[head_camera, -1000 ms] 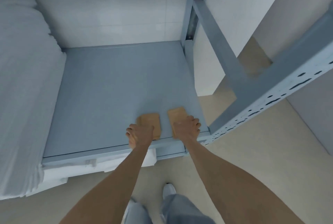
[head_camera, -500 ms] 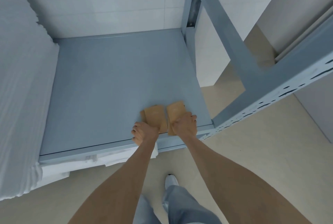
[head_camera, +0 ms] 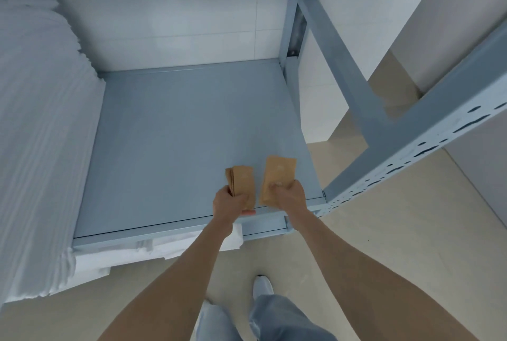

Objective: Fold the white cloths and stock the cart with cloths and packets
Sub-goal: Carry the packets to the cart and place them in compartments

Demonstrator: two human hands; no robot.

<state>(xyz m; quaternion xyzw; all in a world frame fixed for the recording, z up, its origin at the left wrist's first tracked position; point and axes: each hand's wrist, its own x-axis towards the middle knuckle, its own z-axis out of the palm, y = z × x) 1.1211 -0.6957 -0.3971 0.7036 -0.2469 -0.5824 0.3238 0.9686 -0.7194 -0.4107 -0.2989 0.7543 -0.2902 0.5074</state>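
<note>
Two stacks: brown packets, one per hand, held over front right corner of shelf (head_camera: 175, 148).
Done: white cloths (head_camera: 41, 135) piled high at left of shelf; more cloth (head_camera: 120, 251) showing beneath front edge.
Left: packets not yet set down, by the look of it; most of shelf bare.
Left hand (head_camera: 229, 202): fingers curled round left packets (head_camera: 242, 183), thumb under near end, stack fanned slightly.
Right hand (head_camera: 288, 194): fingers pinching near end of right packets (head_camera: 277, 176), far end tipped toward shelf.
Gap: stacks just beside each other, apart.
Contact with shelf: cannot tell.
</note>
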